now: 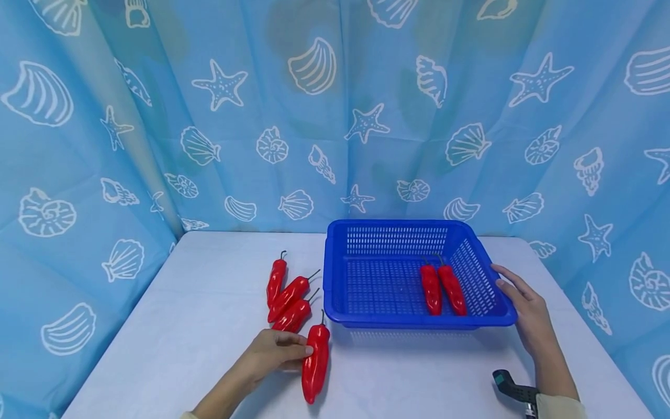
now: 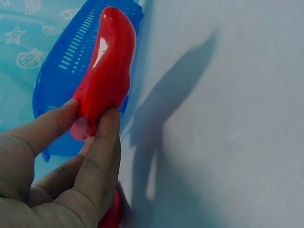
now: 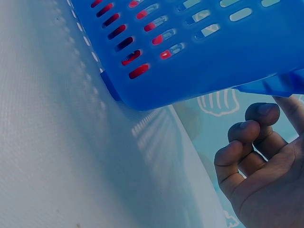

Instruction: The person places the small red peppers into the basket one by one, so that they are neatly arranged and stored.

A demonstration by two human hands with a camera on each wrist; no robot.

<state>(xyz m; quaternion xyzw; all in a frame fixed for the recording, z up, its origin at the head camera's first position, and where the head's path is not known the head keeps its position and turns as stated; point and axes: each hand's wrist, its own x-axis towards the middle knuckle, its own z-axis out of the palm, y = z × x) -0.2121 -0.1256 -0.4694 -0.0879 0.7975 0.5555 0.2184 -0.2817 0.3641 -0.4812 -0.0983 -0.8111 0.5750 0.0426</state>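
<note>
My left hand (image 1: 274, 351) pinches a long red chili pepper (image 1: 316, 364) between thumb and fingers, its stem pointing away toward the back. In the left wrist view this pepper (image 2: 107, 61) is raised over the white table, its shadow falling apart from it. Over on the right, my right hand (image 1: 526, 302) holds the right rim of a blue plastic basket (image 1: 403, 320) with thumb and forefinger. Seen from the right wrist, the other fingers (image 3: 244, 130) curl loosely below the rim. Two red peppers (image 1: 442, 291) lie side by side within the basket, at its right.
Three more red peppers (image 1: 287, 298) lie on the white table (image 1: 209, 302), left of the basket and just beyond my left hand. A blue curtain (image 1: 314, 116) with white shell prints hangs behind the table. The black wrist camera (image 1: 515, 389) juts from my right wrist.
</note>
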